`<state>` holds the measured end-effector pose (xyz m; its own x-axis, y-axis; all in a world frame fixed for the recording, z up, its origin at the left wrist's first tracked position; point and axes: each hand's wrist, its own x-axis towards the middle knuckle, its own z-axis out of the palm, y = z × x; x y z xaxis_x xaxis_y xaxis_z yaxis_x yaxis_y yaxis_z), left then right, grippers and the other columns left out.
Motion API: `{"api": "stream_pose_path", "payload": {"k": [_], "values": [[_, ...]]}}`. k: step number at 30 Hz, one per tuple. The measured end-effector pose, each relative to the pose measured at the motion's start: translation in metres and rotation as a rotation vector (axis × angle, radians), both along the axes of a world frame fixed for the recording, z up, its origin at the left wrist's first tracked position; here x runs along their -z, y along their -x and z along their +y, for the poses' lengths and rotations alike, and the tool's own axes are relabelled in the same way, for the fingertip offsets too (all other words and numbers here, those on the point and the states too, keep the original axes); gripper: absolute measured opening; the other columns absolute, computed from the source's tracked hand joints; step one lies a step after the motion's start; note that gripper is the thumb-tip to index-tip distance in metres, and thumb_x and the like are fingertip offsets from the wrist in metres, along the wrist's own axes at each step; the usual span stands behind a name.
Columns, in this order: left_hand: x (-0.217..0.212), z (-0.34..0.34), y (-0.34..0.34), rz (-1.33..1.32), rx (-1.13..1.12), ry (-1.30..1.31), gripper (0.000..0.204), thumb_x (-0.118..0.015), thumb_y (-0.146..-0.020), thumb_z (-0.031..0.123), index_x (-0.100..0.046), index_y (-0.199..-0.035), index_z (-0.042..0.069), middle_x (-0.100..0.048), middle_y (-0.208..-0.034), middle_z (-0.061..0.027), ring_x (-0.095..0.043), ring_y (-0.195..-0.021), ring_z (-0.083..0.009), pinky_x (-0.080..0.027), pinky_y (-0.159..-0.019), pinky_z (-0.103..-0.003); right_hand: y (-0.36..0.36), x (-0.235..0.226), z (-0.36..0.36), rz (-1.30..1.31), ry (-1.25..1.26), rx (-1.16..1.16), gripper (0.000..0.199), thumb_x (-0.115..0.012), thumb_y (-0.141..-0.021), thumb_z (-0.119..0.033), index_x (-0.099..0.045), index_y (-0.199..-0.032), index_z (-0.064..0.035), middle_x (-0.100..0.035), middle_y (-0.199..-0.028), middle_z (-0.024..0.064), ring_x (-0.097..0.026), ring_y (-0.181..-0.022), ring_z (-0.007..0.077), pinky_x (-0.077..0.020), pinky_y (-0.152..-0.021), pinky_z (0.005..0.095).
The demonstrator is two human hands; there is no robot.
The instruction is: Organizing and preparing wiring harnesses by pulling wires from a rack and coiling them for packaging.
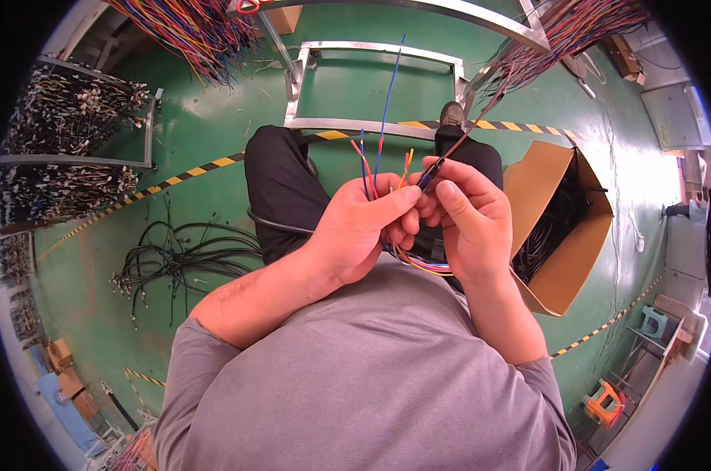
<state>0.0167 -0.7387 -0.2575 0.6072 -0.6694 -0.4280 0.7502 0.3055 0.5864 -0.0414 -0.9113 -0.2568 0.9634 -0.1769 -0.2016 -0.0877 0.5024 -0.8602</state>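
Both my hands are together in front of my lap. My left hand point(358, 224) is closed around several coloured wires, its thumb pressed toward the right hand. A long blue wire point(388, 94) and shorter red wires point(369, 170) stick up from it, with orange and yellow ends point(407, 163) beside them. My right hand point(479, 218) pinches a thin dark wire with a dark blue sleeve-like piece point(428, 177); how the two join is too small to tell. From there a brownish wire point(473, 125) runs up toward the far right. More coloured wires point(422, 267) hang below the hands.
An open cardboard box point(579, 263) holding black cables stands at my right. Black cables point(187, 247) lie on the green floor at left. Ahead is a metal frame point(371, 124), with hanging wire bundles point(195, 35) at far left. An orange stool point(604, 403) stands at lower right.
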Motion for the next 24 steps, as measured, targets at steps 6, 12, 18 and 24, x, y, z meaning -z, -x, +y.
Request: {"api": "stream_pose_path", "payload": {"k": [6, 12, 18, 24], "values": [[0.002, -0.002, 0.003, -0.050, -0.011, -0.008, 0.016, -0.064, -0.105, 0.020, -0.064, -0.095, 0.007, -0.068, -0.080, -0.0023, -0.060, -0.067, -0.0101, -0.051, -0.062, -0.027, -0.003, -0.002, 0.004, -0.022, 0.091, 0.009, 0.028, -0.064, -0.103, -0.008, -0.066, -0.129, 0.0036, -0.076, -0.105, 0.0095, -0.069, -0.081, 0.0103, -0.0534, -0.071, 0.0236], [0.002, 0.000, 0.004, -0.069, 0.002, 0.022, 0.016, -0.063, -0.106, 0.019, -0.065, -0.097, 0.006, -0.069, -0.081, -0.0026, -0.062, -0.067, -0.0094, -0.053, -0.063, -0.026, -0.003, -0.002, 0.008, -0.069, 0.062, 0.036, 0.025, -0.062, -0.104, -0.004, -0.067, -0.127, 0.0048, -0.076, -0.103, 0.0111, -0.068, -0.076, 0.0103, -0.0571, -0.069, 0.0259], [0.005, 0.004, 0.009, -0.070, 0.007, 0.086, 0.014, -0.061, -0.107, 0.018, -0.066, -0.108, 0.005, -0.069, -0.084, -0.0032, -0.065, -0.069, -0.0104, -0.055, -0.065, -0.027, 0.000, -0.004, 0.015, -0.134, -0.005, 0.002, 0.022, -0.055, -0.106, 0.000, -0.067, -0.125, 0.0037, -0.074, -0.100, 0.0121, -0.070, -0.074, 0.0138, -0.0587, -0.067, 0.0279], [0.003, 0.010, 0.015, -0.061, 0.014, 0.135, 0.015, -0.059, -0.108, 0.017, -0.065, -0.112, 0.004, -0.069, -0.085, -0.0037, -0.065, -0.069, -0.0115, -0.058, -0.069, -0.029, 0.003, -0.007, 0.019, -0.129, -0.003, -0.062, 0.022, -0.053, -0.107, -0.001, -0.065, -0.125, 0.0046, -0.073, -0.102, 0.0129, -0.067, -0.072, 0.0143, -0.0589, -0.063, 0.0303]]}}
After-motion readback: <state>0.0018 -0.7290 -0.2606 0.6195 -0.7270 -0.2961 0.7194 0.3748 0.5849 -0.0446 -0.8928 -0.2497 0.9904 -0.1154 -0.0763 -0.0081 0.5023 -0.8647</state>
